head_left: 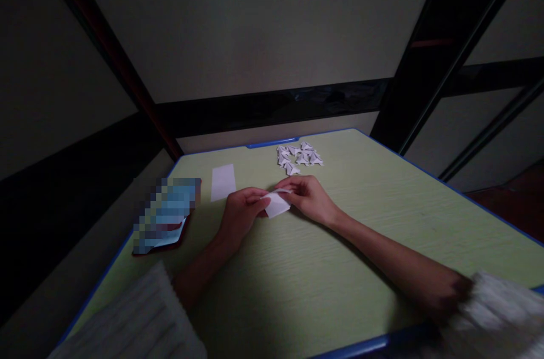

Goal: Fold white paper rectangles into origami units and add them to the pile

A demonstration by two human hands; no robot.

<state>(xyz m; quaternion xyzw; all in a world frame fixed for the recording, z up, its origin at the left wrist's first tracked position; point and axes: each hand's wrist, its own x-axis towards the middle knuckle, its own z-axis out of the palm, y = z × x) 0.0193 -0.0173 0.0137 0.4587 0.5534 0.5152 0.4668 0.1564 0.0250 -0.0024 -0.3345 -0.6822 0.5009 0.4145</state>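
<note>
A small piece of white paper [277,204] is held up between my two hands over the middle of the table, its top edge bent over. My left hand [243,213] pinches its left side, thumb in front and fingers behind. On the right side and upper edge, my right hand [311,198] grips it with thumb and fingers closed. Beyond my hands lie several folded white paper figures [298,157], pointed in shape and grouped together. A flat white paper sheet [223,182] rests to the left of them.
The pale green table [361,285] has a blue rim and a blue handle-like strip [274,143] at its far edge. At the left lies a tablet-like device [174,217] with a dark red edge, its surface partly pixelated. Panelled doors [263,25] stand behind the table.
</note>
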